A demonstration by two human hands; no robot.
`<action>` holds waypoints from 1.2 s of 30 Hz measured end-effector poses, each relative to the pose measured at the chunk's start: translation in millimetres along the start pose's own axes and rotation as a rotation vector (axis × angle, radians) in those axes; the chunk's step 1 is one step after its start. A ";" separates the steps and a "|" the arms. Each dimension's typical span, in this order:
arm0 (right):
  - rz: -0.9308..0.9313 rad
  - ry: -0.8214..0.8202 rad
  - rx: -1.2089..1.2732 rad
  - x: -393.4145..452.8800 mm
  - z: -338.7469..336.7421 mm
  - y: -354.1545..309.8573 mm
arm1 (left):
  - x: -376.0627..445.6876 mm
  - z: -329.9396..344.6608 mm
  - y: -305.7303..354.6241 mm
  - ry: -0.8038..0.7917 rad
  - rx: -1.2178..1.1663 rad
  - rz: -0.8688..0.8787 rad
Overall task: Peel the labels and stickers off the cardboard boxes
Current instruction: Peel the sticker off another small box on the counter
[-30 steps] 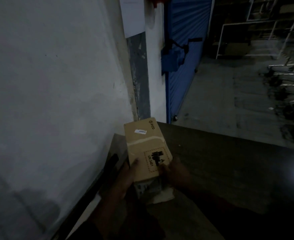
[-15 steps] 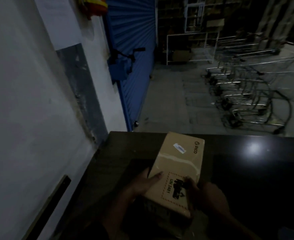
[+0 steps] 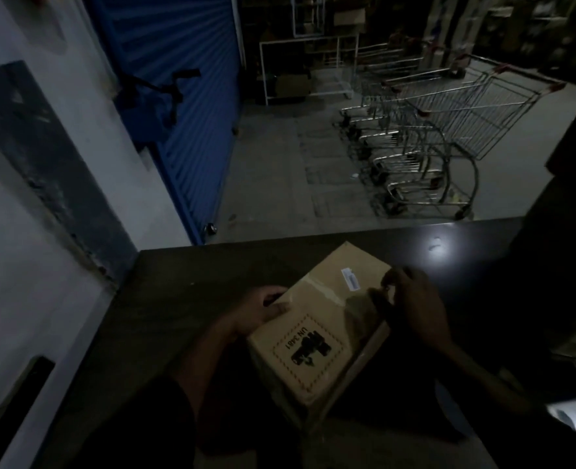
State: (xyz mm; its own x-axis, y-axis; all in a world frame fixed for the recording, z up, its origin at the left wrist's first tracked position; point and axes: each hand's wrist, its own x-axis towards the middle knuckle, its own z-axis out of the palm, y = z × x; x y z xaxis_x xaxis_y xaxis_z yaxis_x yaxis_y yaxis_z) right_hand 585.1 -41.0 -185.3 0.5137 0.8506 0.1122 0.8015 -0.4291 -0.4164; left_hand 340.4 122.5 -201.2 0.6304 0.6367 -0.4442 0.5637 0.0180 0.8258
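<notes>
Since half a second ago, the right hand (image 3: 411, 306) has moved from the near printed mark up to the far right edge of the box (image 3: 320, 319). Its fingertips are pinched together there, near the small white label (image 3: 351, 278). Left hand (image 3: 262, 311) grips the left edge, fingers curled. Box lies on the dark table (image 3: 185, 299).

The scene is very dim and underexposed. A small bright glare spot sits on the dark counter (image 3: 436, 248) near its far edge. The cardboard box (image 3: 327, 319) catches the most light; the right hand (image 3: 411, 306) casts a shadow across it. Straight lines bow toward the frame edges, and the lower corners sink into near-black.
</notes>
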 end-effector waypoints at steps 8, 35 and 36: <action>0.016 -0.242 0.103 36.8 24.2 42.5 | 7.2 10.3 6.8 0.124 0.141 0.020; -0.017 -0.263 0.510 28.3 31.7 25.1 | 28.4 99.9 35.0 0.400 0.583 0.389; 0.023 -0.222 0.551 26.8 32.7 25.3 | 29.2 100.4 34.5 0.396 0.579 0.400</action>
State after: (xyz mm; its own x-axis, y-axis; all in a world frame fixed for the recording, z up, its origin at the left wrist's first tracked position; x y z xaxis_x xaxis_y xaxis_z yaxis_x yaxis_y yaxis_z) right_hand 609.2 -19.1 -222.3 0.4051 0.9117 -0.0686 0.4836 -0.2773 -0.8302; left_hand 431.8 64.3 -220.6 0.6681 0.7383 0.0925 0.5912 -0.6023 0.5364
